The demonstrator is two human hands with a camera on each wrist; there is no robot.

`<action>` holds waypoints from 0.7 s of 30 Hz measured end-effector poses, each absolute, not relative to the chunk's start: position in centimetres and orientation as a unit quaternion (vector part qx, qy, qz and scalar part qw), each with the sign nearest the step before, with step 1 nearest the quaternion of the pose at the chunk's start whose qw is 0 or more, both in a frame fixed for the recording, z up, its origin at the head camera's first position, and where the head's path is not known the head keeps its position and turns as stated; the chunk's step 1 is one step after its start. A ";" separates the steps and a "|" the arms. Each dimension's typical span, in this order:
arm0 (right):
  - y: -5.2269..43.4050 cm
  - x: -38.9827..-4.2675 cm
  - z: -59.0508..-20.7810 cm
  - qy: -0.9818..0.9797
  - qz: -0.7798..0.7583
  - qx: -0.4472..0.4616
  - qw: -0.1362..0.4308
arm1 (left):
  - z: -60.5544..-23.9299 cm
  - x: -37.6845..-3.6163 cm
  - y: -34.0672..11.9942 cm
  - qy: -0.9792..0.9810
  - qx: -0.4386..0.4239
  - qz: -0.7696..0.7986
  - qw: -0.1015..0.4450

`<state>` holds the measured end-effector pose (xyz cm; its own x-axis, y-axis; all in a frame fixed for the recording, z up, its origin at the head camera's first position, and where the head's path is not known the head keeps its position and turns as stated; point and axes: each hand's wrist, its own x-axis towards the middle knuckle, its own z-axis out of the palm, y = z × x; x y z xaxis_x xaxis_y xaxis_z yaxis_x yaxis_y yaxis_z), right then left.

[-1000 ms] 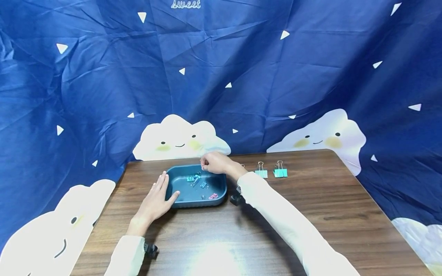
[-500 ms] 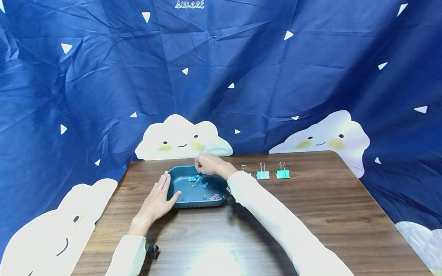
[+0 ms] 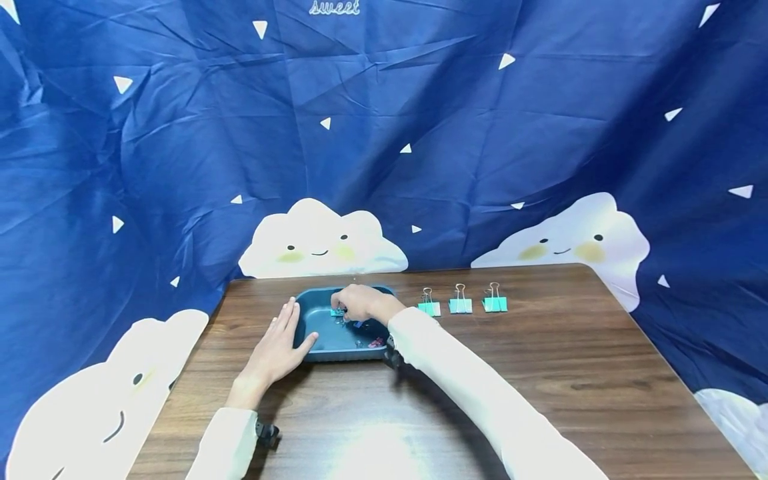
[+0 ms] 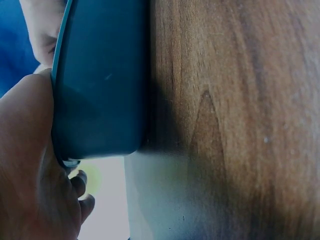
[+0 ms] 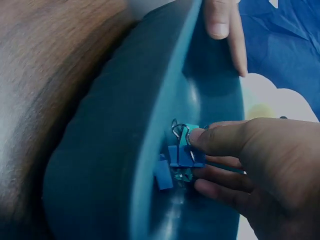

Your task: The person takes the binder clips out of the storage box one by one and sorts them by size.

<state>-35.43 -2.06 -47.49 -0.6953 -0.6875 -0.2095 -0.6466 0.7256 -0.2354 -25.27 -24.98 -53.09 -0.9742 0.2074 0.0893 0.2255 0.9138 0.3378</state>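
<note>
1. Right hand: thumb and fingertips appear to pinch blue clip, low inside tray
2. Clip lies right at those fingertips; right hand nearer
3. Left hand: fingers straight, against tray's left rim, farther off

In the head view, the right hand covers part of the tray; pink pieces at its lower right are too small to identify. The left wrist view crops the left hand, lower left. Mid-frame in the right wrist view, the thumb partly hides a teal clip.
</note>
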 end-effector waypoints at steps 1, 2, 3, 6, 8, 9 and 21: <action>-2.0 -35.4 -47.7 0.917 -0.070 -0.365 0.142 | -53.1 -25.3 -25.0 -0.978 -0.110 -0.177 0.025; -2.0 -35.4 -47.8 0.917 -0.067 -0.368 0.139 | -53.1 -25.3 -25.0 -0.978 -0.110 -0.178 0.024; -1.9 -35.4 -48.0 0.917 -0.065 -0.370 0.134 | -53.1 -25.3 -25.0 -0.978 -0.110 -0.178 0.025; -1.8 -35.6 -48.3 0.916 -0.062 -0.378 0.123 | -53.1 -25.3 -24.9 -0.978 -0.109 -0.177 0.024; -1.6 -35.7 -48.4 0.915 -0.069 -0.378 0.120 | -53.1 -25.3 -24.9 -0.978 -0.109 -0.177 0.024; -1.5 -35.7 -48.4 0.915 -0.076 -0.377 0.120 | -53.1 -25.3 -24.9 -0.978 -0.109 -0.178 0.025; -1.1 -35.9 -48.3 0.908 -0.118 -0.385 0.115 | -53.2 -25.4 -24.9 -0.977 -0.110 -0.180 0.027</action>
<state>-35.94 -1.12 -48.27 -0.6774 -0.7260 -0.1183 -0.6717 0.6761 -0.3028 -25.40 -24.87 -53.24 -0.9742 0.2059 0.0920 0.2252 0.9111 0.3453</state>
